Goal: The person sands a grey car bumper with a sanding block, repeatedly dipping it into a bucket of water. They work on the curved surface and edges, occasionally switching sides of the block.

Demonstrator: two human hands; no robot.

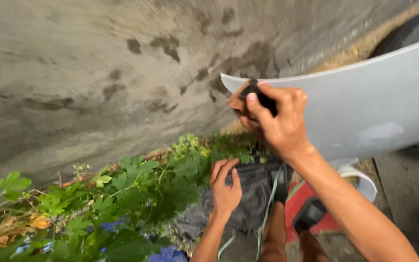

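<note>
1. I am closing my right hand (280, 121) around a small black block with a brown sheet wrapped under it (254, 99); my fingers are curled over its top, so that grip is shut on it.
2. I am pressing that block against the pointed left tip of a large, curved, pale grey panel (364, 102), which is stretching away to the right edge of the view.
3. I am resting my left hand (225, 190) flat on my knee, on the dark grey cloth of my shorts (253, 204); its fingers are lying spread and loosely bent, holding nothing, so that grip is open.
4. A stained grey concrete wall (98, 73) is filling the upper left, right behind the panel's tip.
5. Green leafy vines (136, 194) are spreading along the foot of the wall, just beside my left hand.
6. A white round rim (364, 179) is showing below the panel, near my right forearm, and a red patch (306, 204) is lying under my legs.
</note>
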